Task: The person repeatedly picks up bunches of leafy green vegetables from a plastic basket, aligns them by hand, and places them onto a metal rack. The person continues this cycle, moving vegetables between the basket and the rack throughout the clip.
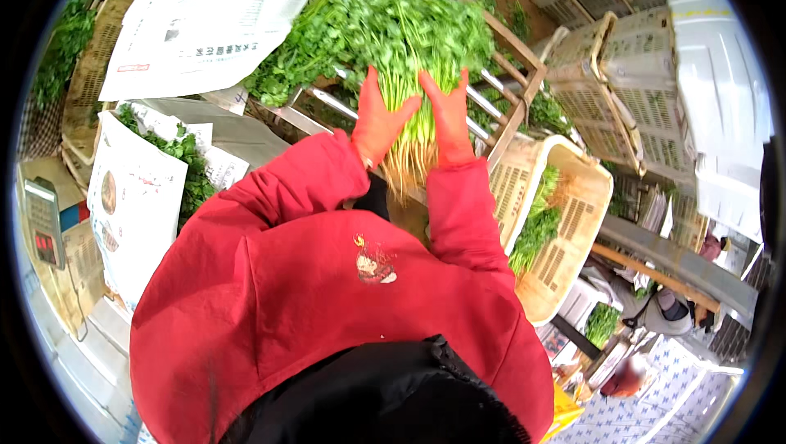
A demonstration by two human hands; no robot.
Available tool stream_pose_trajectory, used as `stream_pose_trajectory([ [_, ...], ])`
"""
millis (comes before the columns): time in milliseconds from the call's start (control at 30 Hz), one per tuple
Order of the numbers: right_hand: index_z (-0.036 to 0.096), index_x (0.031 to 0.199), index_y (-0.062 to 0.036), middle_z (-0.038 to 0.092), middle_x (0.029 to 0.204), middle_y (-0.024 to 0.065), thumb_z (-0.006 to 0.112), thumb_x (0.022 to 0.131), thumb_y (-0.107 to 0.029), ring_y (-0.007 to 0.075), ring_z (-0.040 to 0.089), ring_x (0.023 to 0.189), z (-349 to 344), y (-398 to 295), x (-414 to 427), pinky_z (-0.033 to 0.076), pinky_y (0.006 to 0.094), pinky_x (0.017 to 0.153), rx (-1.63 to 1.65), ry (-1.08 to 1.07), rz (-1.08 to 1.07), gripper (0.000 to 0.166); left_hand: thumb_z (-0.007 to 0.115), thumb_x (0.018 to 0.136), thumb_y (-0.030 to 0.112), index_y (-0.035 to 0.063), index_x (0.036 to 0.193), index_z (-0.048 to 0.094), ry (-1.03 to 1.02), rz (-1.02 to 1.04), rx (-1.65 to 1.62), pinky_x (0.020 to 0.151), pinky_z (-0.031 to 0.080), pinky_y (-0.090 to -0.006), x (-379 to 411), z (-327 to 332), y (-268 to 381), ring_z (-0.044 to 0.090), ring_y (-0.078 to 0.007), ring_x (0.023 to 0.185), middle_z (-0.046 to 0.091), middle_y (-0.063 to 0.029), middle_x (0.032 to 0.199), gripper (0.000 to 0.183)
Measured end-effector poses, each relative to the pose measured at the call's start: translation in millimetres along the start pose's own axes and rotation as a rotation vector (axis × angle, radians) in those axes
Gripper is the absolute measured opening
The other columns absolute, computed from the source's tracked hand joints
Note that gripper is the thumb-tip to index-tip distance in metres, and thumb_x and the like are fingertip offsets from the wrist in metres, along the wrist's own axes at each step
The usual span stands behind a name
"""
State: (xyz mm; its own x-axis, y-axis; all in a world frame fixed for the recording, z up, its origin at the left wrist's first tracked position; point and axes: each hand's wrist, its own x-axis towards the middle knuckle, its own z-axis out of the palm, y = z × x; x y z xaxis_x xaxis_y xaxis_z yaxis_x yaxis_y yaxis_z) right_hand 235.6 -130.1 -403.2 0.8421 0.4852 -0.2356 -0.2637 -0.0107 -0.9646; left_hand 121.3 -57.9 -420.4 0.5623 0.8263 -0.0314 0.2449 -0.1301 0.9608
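A large bunch of leafy green herbs, likely coriander (408, 44), lies on a rack with metal bars (485, 100) and a wooden frame, its pale roots towards me. My left hand (381, 115), in an orange glove, presses against the left side of the stems. On their right side rests my right hand (448, 113), gloved the same way, fingers spread and pointing away from me. The stems stand between both hands. More greens lie to the left on the rack.
To the right, a cream plastic crate (562, 247) holds more greens. Stacked crates (638, 87) stand beyond it. Printed sheets (215, 20) cover the upper left, and a digital scale display (44, 223) is at far left. A person (666, 315) is at lower right.
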Motion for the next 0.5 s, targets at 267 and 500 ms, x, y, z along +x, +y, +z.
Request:
stream_pose_trajectory([
  [267,0.039,0.141,-0.0017,0.056,0.13,0.0144,0.073,0.087,-0.006,0.0219,0.058,0.114,-66.8,-6.5,-100.4,0.048,0.0356,0.099,0.177,0.191,-0.284,0.064,0.082,0.074,0.04,-0.0004,0.147,0.037,-0.307,0.406,0.144,0.112,0.038,-0.0445,-57.4,-37.9,89.6,0.044,-0.0412,0.134,0.042,-0.0241,0.148,0.095],
  [500,0.006,0.156,0.0079,0.031,0.156,0.0285,0.075,0.086,-0.048,0.0349,0.033,0.145,-82.9,11.6,-89.8,0.026,0.0399,0.118,-0.528,0.146,0.116,0.113,0.073,0.085,0.05,-0.0032,0.149,0.036,-0.524,0.125,0.376,0.112,0.038,-0.0401,-30.5,-19.4,23.2,0.048,-0.0391,0.134,0.047,-0.0263,0.146,0.092],
])
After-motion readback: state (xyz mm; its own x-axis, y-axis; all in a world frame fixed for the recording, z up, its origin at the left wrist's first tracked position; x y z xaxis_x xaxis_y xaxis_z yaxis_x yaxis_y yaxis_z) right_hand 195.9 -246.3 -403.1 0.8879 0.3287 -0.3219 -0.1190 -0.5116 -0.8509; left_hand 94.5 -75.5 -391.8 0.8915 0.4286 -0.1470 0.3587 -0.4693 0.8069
